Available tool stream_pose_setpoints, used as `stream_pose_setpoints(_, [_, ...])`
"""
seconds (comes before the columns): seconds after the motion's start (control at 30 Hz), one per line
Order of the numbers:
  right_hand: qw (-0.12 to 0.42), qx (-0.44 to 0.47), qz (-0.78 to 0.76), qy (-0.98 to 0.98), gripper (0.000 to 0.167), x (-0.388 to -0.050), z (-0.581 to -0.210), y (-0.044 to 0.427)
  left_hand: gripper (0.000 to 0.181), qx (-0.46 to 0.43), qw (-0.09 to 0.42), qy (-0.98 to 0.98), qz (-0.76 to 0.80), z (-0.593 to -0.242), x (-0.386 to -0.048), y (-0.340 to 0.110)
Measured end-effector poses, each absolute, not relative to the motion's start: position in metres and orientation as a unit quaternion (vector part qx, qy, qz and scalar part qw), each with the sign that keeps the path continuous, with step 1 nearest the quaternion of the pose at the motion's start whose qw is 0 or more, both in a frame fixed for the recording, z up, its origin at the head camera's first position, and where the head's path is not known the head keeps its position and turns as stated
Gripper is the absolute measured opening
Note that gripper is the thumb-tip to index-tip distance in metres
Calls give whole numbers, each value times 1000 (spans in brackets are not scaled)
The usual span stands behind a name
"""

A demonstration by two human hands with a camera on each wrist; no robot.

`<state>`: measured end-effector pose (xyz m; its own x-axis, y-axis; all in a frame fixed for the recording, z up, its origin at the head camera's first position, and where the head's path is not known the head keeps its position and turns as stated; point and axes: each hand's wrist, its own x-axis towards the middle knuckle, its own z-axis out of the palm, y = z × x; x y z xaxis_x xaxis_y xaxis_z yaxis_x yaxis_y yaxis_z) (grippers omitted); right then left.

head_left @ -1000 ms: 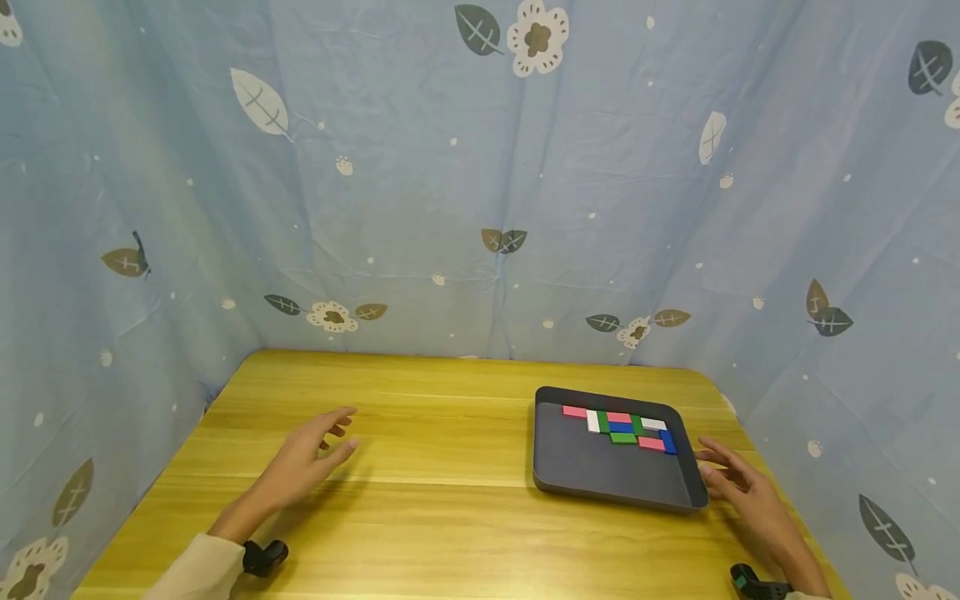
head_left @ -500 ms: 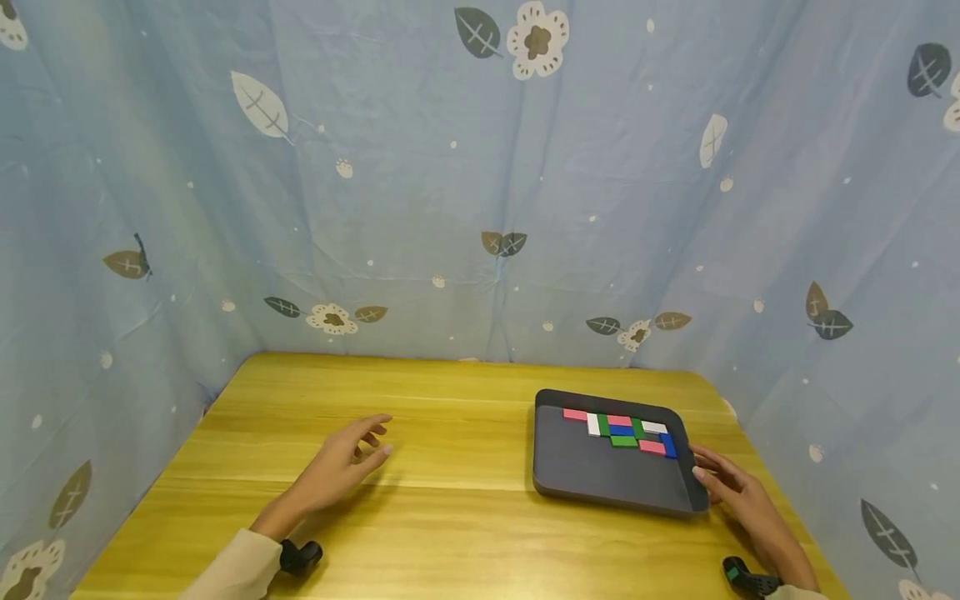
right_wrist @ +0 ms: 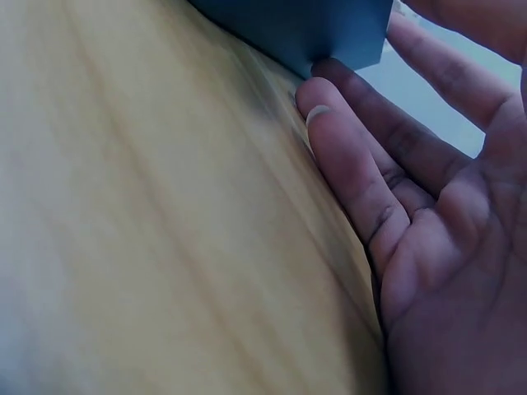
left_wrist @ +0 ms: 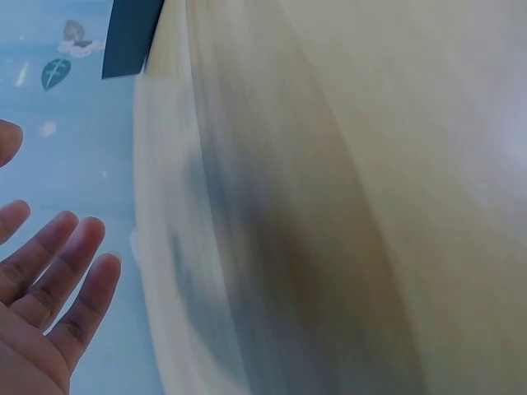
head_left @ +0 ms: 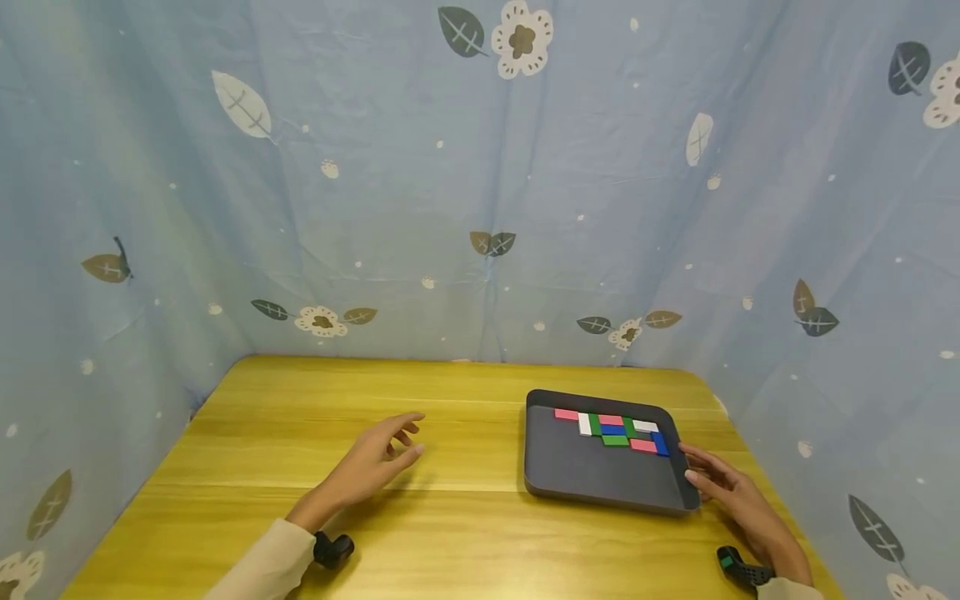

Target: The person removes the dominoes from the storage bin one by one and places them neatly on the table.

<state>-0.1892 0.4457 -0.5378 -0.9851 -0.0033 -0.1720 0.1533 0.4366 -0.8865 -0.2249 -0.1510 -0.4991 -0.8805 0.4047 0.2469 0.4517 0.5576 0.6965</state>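
Observation:
A dark grey rectangular tray (head_left: pixel 585 473) lies on the right half of the table, its long side running left to right. Inside, towards its far right, several small flat coloured blocks (head_left: pixel 614 430) in pink, white, green and blue lie close together. My right hand (head_left: pixel 738 497) is at the tray's right side, its thumb and index fingertips at the rim. In the right wrist view, loosely bent fingers (right_wrist: pixel 350 156) reach the tray's outer wall (right_wrist: pixel 329 29). My left hand (head_left: pixel 372 463) hovers left of the tray, fingers spread and holding nothing.
The yellow wood-grain table (head_left: pixel 465 533) extends around the tray. A pale blue curtain (head_left: pixel 390 208) with leaves and flowers hangs behind the table and along both sides. Each wrist wears a black device, such as the left wrist device (head_left: pixel 333 550).
My left hand has moved right across the table towards the tray. My right hand has come in against the tray's right rim. The head view has shifted slightly; the blocks keep their arrangement.

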Motion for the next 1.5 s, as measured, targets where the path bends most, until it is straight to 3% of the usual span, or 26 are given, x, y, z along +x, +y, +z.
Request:
stream_pose_setpoints(1.0, [63,41,-525,848,68,-189,-539,446,43,-390,10,-846,-364,-462,-278,-8])
stream_pose_setpoints(1.5, [68,35,-521,850,68,-188,-539,444,39,-454,8,-828,-329,-462,-294,59])
